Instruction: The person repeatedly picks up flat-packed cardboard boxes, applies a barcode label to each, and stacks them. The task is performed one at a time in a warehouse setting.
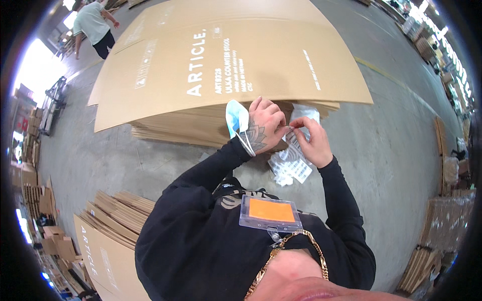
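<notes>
While both hands meet at the centre of the frame, I see the left hand and the right hand pinched narrow on a small sheet of white labels, fingertips almost touching, as one does to peel a sticker off its backing; whether a label has lifted I cannot tell. The sheet hangs just below the hands, above the grey concrete floor. A blue face mask loops around the left wrist, probably parked there to keep it off the face yet within reach. Just beyond the hands, a tall stack of flattened cardboard boxes fills the upper middle. A second stack sits at the lower left, and another person walks at the upper left.
</notes>
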### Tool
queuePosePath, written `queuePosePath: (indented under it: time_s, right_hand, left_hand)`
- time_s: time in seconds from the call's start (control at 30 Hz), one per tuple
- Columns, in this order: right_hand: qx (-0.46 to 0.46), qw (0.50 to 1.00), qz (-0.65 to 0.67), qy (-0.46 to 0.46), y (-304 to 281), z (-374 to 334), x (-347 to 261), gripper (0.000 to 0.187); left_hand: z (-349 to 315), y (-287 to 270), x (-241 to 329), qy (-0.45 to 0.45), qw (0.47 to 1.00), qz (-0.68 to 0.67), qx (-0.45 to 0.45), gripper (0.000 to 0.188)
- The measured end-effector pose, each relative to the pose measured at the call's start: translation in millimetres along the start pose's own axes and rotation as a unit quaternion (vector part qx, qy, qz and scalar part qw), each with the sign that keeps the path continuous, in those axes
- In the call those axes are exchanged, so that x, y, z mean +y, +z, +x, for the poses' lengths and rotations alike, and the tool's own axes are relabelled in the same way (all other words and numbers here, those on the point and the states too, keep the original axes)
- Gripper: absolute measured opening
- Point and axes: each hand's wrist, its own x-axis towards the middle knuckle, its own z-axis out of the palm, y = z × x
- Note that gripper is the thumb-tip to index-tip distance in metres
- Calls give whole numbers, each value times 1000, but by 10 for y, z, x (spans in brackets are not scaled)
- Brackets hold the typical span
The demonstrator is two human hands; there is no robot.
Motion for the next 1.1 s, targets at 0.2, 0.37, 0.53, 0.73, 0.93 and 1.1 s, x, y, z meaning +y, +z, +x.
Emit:
queuePosePath:
  time_s: [0.2,0.37,0.53,0.73,0.93,1.1]
  right_hand:
    - [-50,996,33,-58,564,569,-279,19]
    - [143,960,240,28,1037,1234,-136,57]
    - [187,828,492,193,1534,1826,-130,47]
    - [94,812,509,268,2332,2243,-399,35]
    - [106,756,591,259,2496,2547,-510,38]
    - [115,849,484,177,2610,2809,-373,19]
  left_hand:
    - [-180,-535,-498,-46,998,51,-8,13]
    - [-245,-1211,-1090,-99,991,80,29,15]
    - [-416,-1771,-1900,-234,958,-42,158,19]
    - [-420,-2017,-2478,-285,921,-150,221,19]
    - [-424,-2025,-2703,-248,929,-94,257,17]
    - [-356,-1885,-2751,-256,924,-45,279,15]
